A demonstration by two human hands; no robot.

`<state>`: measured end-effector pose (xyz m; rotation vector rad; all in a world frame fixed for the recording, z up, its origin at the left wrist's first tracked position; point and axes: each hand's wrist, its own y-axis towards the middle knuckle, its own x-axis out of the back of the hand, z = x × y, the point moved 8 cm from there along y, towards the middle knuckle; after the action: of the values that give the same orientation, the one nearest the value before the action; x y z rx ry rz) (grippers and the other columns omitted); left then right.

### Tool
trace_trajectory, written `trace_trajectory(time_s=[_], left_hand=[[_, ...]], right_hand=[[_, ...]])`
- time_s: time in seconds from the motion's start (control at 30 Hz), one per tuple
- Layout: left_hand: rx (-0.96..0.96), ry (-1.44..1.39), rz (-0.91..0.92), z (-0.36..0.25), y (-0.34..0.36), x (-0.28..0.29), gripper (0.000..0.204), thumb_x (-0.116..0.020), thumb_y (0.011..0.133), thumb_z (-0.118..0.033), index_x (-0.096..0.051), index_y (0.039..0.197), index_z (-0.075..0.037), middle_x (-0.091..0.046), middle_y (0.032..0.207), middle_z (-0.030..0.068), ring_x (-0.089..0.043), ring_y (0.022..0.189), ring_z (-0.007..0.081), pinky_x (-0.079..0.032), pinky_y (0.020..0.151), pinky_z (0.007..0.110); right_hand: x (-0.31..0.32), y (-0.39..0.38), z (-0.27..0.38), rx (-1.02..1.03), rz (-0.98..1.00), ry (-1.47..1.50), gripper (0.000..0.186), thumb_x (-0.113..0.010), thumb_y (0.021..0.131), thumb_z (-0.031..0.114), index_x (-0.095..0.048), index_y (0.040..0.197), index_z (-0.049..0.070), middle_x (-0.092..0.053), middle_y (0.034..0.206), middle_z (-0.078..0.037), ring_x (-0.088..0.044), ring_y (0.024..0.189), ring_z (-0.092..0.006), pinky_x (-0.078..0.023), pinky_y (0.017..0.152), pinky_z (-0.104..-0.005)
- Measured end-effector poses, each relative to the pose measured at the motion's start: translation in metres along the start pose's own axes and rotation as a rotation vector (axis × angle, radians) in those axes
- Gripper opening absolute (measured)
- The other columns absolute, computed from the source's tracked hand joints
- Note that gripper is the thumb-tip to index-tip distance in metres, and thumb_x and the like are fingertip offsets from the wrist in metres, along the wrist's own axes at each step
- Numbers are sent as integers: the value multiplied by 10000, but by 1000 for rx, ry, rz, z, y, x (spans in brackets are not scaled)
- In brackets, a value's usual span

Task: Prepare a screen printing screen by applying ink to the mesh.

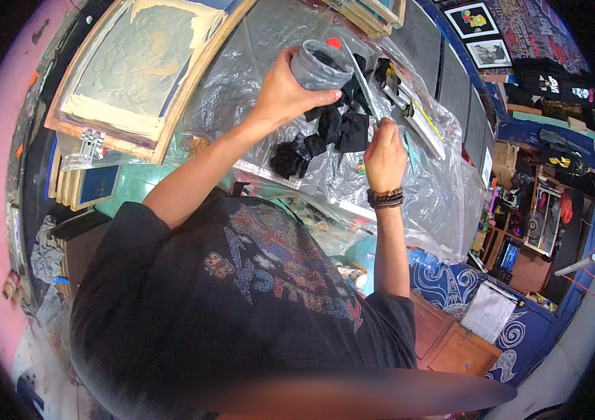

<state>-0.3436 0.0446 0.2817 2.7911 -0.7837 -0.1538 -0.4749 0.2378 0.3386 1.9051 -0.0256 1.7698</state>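
Observation:
My left hand [285, 91] is wrapped round a grey-smeared, open-topped jar [310, 70] and holds it tilted above the plastic sheet, its wide mouth showing dark contents. A long, thin, greyish stirring stick or spatula [363, 78] rises from the closed fingers of my right hand [386, 159]. Its upper end passes close to the right of the jar's rim; I cannot tell whether they touch. Crumpled black rags [331, 127] lie on the sheet below the jar and between my hands. A beaded bracelet circles my right wrist.
Clear plastic sheeting [231, 80] covers the table. A wooden-framed printing screen [157, 140] is at the left, with more frames [94, 183] beneath it. Long squeegee-like bars [420, 122] lie right of the rags. Cluttered shelves [521, 217] stand farther right.

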Motion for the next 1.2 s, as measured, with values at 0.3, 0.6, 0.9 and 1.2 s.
trace_trajectory(time_s=[0.3, 0.6, 0.9, 1.2], left_hand=[[-97, 68, -14, -9, 23, 22, 1046, -957, 574, -431, -460, 1336, 86, -618, 1251, 234, -613, 1183, 313, -462, 1032, 382], [-149, 224, 420, -45, 21, 19, 1018, -950, 570, -359, -473, 1378, 36, -603, 1311, 197, -572, 1246, 294, -424, 1075, 373], [-185, 219, 654, -43, 11, 6, 1073, -939, 566, -376, -442, 1398, 87, -590, 1320, 234, -563, 1256, 315, -412, 1086, 373], [-80, 326, 740, -41, 4, 1, 1190, -944, 541, -402, -374, 1452, 108, -531, 1392, 264, -497, 1336, 329, -341, 1147, 386]], right_hand=[[25, -14, -51, -232, -18, 162, 207, -582, 982, 115, -537, 1163, 24, -652, 913, -282, -631, 797, -492, -488, 635, -526], [134, 48, -25, 183, 141, -69, 139, -530, 1010, 118, -545, 1135, 60, -646, 880, -207, -648, 739, -412, -503, 593, -473], [167, 96, 40, 821, 134, -497, 370, -571, 823, 26, -564, 1185, 104, -564, 1047, -66, -624, 939, -268, -547, 733, -395], [168, 119, 79, 921, 28, -682, 111, -620, 851, 134, -520, 892, 108, -502, 704, -22, -564, 562, -159, -486, 459, -305]])
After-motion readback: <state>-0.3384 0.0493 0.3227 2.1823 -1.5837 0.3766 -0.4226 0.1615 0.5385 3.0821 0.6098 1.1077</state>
